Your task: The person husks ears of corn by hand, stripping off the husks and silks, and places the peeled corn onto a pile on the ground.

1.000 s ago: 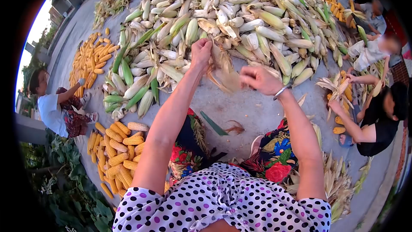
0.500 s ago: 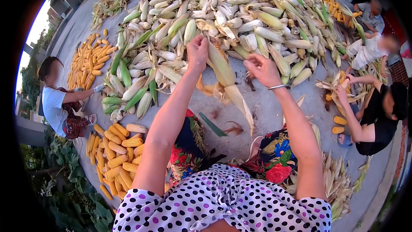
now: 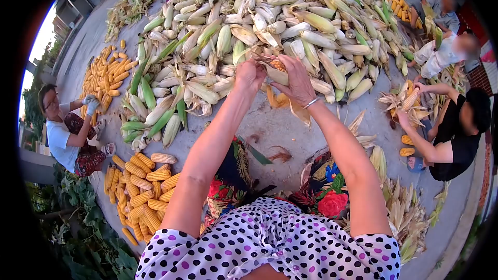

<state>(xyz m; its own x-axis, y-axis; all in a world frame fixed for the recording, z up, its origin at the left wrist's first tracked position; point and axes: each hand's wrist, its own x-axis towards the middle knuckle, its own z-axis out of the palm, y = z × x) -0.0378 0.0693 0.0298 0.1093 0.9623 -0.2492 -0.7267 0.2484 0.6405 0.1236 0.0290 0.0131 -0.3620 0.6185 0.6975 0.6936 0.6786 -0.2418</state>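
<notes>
Steadying the half-bared cob (image 3: 278, 66) at the heap's (image 3: 324, 39) near edge, the right hand (image 3: 296, 81) is wrapping it firmly while the left hand (image 3: 249, 75) is pinching husk (image 3: 278, 77) low, likely helping it peel cleanly.

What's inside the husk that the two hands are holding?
Inside the husk, between the left hand and the right hand, a patch of orange kernels shows. The rest is covered by husk and hands, so it can't be seen.
</notes>
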